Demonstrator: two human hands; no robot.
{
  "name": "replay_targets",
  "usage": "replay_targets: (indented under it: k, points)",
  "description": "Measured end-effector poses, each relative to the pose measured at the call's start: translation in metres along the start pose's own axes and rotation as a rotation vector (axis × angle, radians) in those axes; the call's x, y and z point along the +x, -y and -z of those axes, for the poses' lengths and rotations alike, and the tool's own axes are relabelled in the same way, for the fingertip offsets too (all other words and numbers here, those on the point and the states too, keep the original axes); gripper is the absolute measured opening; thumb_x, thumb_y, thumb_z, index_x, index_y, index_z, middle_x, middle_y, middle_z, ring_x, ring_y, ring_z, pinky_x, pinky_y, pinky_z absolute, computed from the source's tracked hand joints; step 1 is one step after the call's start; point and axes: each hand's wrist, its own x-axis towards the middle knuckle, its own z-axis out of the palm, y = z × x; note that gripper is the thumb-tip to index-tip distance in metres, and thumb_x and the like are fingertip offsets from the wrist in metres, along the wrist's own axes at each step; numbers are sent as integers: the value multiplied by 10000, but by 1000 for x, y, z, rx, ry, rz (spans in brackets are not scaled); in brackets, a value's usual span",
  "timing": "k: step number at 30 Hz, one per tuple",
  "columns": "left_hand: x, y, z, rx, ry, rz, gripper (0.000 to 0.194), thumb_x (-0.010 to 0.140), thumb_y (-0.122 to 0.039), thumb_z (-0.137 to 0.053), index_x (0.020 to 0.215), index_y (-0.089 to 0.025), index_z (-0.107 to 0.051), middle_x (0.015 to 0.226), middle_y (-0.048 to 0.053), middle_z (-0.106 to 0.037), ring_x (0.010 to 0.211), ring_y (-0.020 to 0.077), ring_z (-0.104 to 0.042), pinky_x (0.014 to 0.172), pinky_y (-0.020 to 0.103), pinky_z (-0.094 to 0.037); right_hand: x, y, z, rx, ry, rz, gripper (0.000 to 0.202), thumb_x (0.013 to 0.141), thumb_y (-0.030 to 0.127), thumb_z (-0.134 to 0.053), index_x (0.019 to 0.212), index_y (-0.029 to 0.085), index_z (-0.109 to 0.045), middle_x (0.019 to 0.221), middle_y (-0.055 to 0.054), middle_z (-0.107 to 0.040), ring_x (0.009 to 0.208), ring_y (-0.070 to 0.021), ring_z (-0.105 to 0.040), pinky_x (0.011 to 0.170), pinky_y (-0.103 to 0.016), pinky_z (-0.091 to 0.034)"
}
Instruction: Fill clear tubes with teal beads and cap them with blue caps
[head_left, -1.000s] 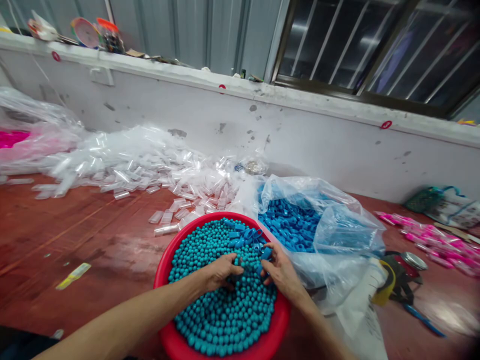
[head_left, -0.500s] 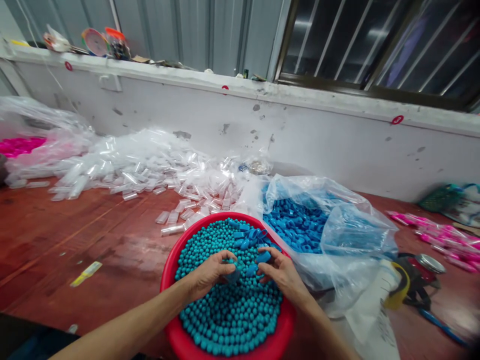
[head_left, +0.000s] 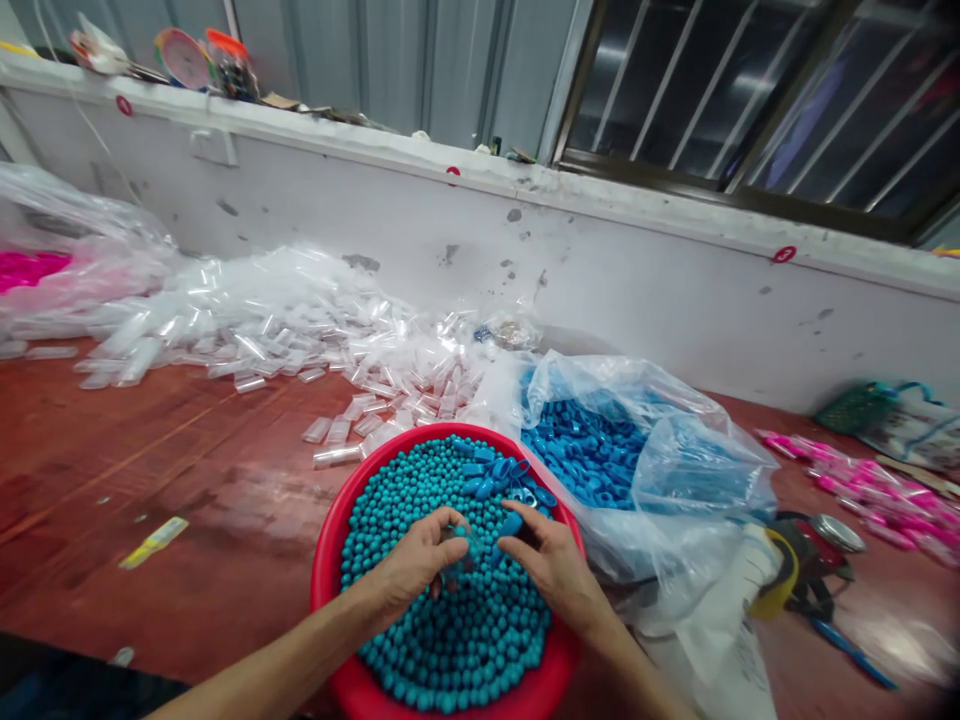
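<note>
Over a red basin (head_left: 328, 545) full of teal beads (head_left: 405, 490), my two hands face each other a short way apart. My left hand (head_left: 416, 565) is closed around a small clear plastic tube (head_left: 459, 568), seen against the beads; whether beads are inside it is hard to tell. Between the thumb and fingers of my right hand (head_left: 559, 570) is a blue plastic cap (head_left: 511, 526), close to the tube but apart from it. Several more blue caps (head_left: 487, 470) lie on the beads at the basin's far right side.
Behind the basin, clear plastic tubes (head_left: 292, 325) are heaped on the red table (head_left: 217, 480). An opened plastic bag (head_left: 697, 465) of blue pieces (head_left: 585, 450) stands to the right. Pink pieces (head_left: 862, 480), a yellow tape roll (head_left: 780, 580) and a yellow-labelled strip (head_left: 154, 543) also lie there.
My right hand has lowered slightly and shifted left with the blue cap. My left hand has turned a little, showing the clear tube better. The view has shifted slightly.
</note>
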Motion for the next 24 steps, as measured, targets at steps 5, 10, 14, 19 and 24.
replay_targets:
  k: [5, 10, 14, 19, 24]
  points:
    - [4, 6, -5, 29, 56, -44, 212, 694, -292, -504, 852, -180, -417, 601, -63, -503, 422, 64, -467, 336, 146, -314, -4, 7, -6, -204, 148, 131, 476, 801, 227, -477, 1269, 185, -401, 1095, -90, -582, 1009, -222, -521, 875, -363, -394]
    - [1, 7, -7, 26, 68, -69, 140, 705, -243, -478, 816, -184, -414, 570, -89, -438, 360, 30, -374, 314, 134, -272, 0, 14, -10, -152, 155, 61, 326, 824, 270, -457, 1135, 187, -507, 752, -19, -618, 659, -158, -562, 610, -256, -450]
    - [0, 7, -8, 22, 17, -98, 86, 704, -187, -454, 775, -178, -405, 540, -102, -392, 354, 17, -333, 334, 130, -292, -4, 15, -13, -210, 198, 137, 362, 844, 267, -409, 1186, 193, -500, 961, -77, -617, 827, -191, -566, 763, -306, -430]
    - [1, 9, -6, 65, 45, -107, 146, 719, -203, -455, 858, -178, -417, 618, -82, -449, 371, 26, -403, 324, 132, -296, -7, 4, -14, 49, 244, -36, 399, 836, 239, -406, 1232, 205, -436, 655, 11, -559, 551, -124, -529, 541, -228, -436]
    - [4, 13, -3, 43, 96, -104, 186, 734, -217, -453, 914, -170, -450, 630, -67, -472, 393, 29, -428, 333, 125, -293, -5, 5, -12, 50, 140, -64, 283, 780, 243, -517, 1056, 205, -570, 625, 34, -505, 524, -97, -449, 479, -194, -366]
